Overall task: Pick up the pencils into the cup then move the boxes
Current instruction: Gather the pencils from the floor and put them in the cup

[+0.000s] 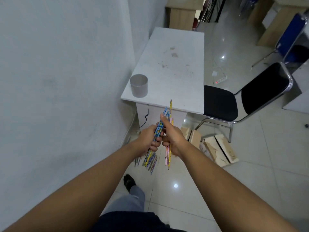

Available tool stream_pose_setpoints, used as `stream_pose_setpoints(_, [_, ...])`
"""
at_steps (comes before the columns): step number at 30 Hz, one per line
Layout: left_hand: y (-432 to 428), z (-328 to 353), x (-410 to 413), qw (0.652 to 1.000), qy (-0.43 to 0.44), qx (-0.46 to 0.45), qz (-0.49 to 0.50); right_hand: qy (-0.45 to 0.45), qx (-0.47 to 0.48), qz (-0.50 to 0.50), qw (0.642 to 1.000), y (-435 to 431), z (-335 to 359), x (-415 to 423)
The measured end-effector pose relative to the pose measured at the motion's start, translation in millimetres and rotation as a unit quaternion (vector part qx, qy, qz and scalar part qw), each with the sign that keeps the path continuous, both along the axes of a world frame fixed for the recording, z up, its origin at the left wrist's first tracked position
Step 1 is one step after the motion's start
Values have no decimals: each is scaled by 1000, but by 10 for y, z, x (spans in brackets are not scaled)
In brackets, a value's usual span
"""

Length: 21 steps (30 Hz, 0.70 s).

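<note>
Pencils (158, 131) were clamped in curled fingers (155, 145) of left hand (147, 138) and right hand (174, 137); cup (139, 88) stood on stained surface (172, 69) by wall (66, 64); boxes (217, 148) lay on floor (250, 181).

Cup (138, 87) on near left corner of table (172, 64); chair (220, 102) right of table; boxes (217, 148) and pencils (150, 160) on floor (250, 164) before it.

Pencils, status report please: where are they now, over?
Left hand grips blue pencils; right hand grips yellow and pink pencils. Cup on table, none inside. Loose pencils on floor. Nothing blocks cup.
</note>
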<state>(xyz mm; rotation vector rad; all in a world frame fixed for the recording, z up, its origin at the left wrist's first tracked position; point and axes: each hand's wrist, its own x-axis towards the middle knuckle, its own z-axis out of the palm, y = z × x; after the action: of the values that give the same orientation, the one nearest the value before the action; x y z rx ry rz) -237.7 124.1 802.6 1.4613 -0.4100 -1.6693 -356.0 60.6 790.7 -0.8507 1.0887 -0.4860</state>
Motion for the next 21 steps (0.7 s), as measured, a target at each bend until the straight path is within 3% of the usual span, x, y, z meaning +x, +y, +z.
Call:
stream_pose_setpoints(7, [-701,31,533,995,62,-19,-78,2,-28,20,999,-736,16,353])
stream_pose_setpoints(11, [-1035,64,864,991,102,-54,-70,23,-45,0,999,-1107,77,712])
stream_pose_setpoints(17, [-1380,-18,1520,989,-76,-118,-56,30,-49,-70,996,-1601,158,1436])
stream_pose_setpoints(21, [-1495,-91,1800,980,-171,-100,-4,42,-87,-77,992,-1828,238,1837])
